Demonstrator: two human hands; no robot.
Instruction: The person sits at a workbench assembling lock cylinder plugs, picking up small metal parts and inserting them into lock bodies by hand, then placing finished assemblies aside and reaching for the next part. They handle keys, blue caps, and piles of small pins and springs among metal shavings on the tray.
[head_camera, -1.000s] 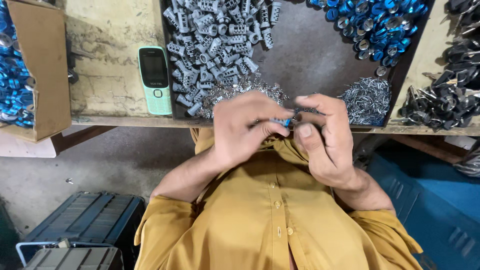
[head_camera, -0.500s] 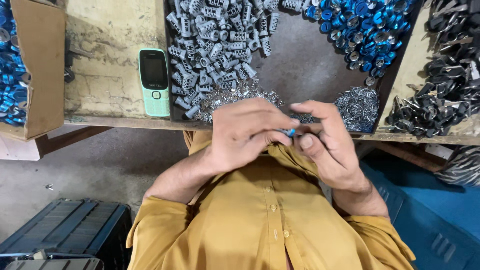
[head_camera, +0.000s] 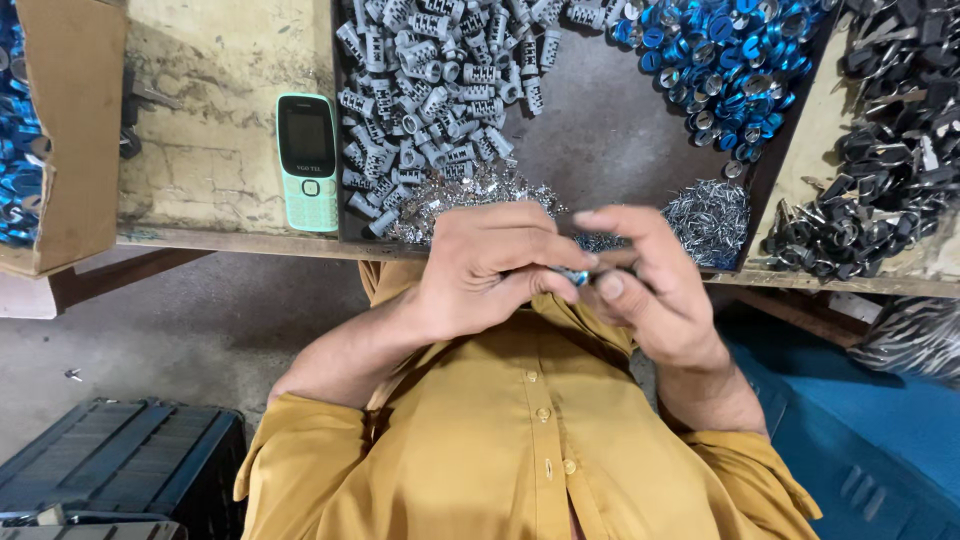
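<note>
My left hand (head_camera: 485, 265) and my right hand (head_camera: 655, 290) meet just in front of the workbench edge, above my mustard shirt. Between their fingertips they pinch a small blue and silver part (head_camera: 577, 274), mostly hidden by the fingers. Right behind the hands, on the dark tray (head_camera: 600, 150), lie a heap of small shiny metal bits (head_camera: 455, 200), a heap of grey ribbed cylinders (head_camera: 430, 80) and a clump of thin wire springs (head_camera: 708, 220). Blue round caps (head_camera: 725, 60) are piled at the tray's far right.
A mint-green button phone (head_camera: 307, 160) lies on the bench left of the tray. A cardboard box (head_camera: 70, 130) with blue parts stands at far left. Black metal pieces (head_camera: 880, 170) are heaped at right. A dark crate (head_camera: 110, 465) sits on the floor; a blue bin (head_camera: 860, 430) is at lower right.
Both hands stay together on the small blue part, with only slight shifts of the fingers. The view has drifted a little.
</note>
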